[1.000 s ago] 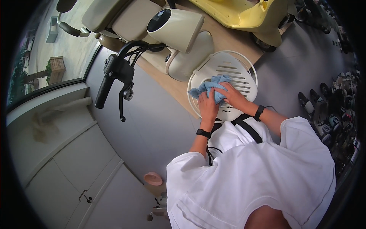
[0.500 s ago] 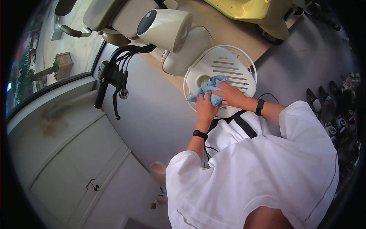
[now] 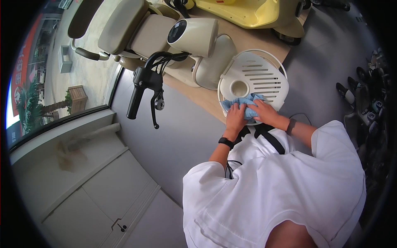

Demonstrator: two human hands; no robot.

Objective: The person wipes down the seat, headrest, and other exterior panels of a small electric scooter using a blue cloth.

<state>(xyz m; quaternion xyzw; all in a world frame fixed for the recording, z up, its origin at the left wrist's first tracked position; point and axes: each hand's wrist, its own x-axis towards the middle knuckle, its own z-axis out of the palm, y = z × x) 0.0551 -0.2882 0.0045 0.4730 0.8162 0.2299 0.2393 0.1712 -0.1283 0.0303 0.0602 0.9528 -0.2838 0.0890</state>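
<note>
A blue cloth (image 3: 247, 99) lies bunched on the near edge of a white slotted tray (image 3: 257, 66) with a round cup-shaped recess (image 3: 240, 88) and a white tube rail around its rim. My left hand (image 3: 235, 120) grips the cloth from the left, fingers curled into it. My right hand (image 3: 265, 114) presses on the same cloth from the right, its fingertips partly sunk in the folds. Both hands are close together, just nearer than the recess. Part of the cloth is hidden under my fingers.
To the left a black handlebar grip with brake lever (image 3: 144, 89) juts out. Beyond it stands a cream scooter (image 3: 194, 37). A yellow scooter (image 3: 252, 14) is on the wooden platform. Shoes or small dark items (image 3: 364, 103) line the right. White cabinets (image 3: 103, 186) stand left.
My hands and the cloth have moved off the round recess toward me, to the tray's near edge. The recess is now uncovered. The view has shifted slightly.
</note>
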